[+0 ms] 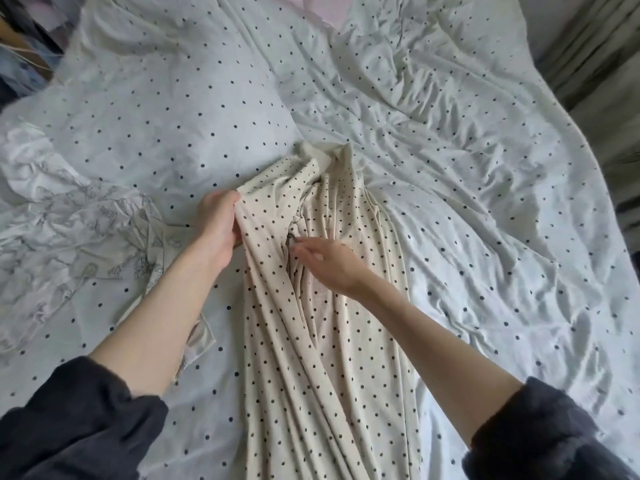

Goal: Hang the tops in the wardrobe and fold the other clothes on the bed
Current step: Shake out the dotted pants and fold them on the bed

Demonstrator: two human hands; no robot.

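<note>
My left hand point(218, 223) is curled round a bunched edge of the cream garment point(325, 358), thumb and fingers closed on the fabric near its upper end. My right hand point(325, 263) lies on the middle folds of the same garment with its fingers loose and slightly spread, holding nothing, the fingertips touching the cloth beside a small dark mark in a crease. Both forearms are bare; two dark, soft sleeves point(79, 420) are pushed up towards the elbows.

The garment is one long piece of thin, ribbed-looking knit, cream with small dark dots, gathered into many lengthwise pleats. It runs from the bed's near edge, out of view at the bottom, up to about the middle of the bed point(467, 174), where a plain cream band, a collar or cuff, folds over at its top end. Whether it is a top or something else I cannot tell.

Just to the left, partly under my left forearm, lies one second piece of clothing point(69, 230): white, thin, crumpled, with a faint grey printed pattern, spreading towards the bed's left edge.

The bed cover is pale, smooth cotton with scattered dark dots, heavily wrinkled on the right. One puffy pillow point(166, 109) in the same dotted fabric sits towards the far left corner, its lower corner just beside the garment's top end.
</note>
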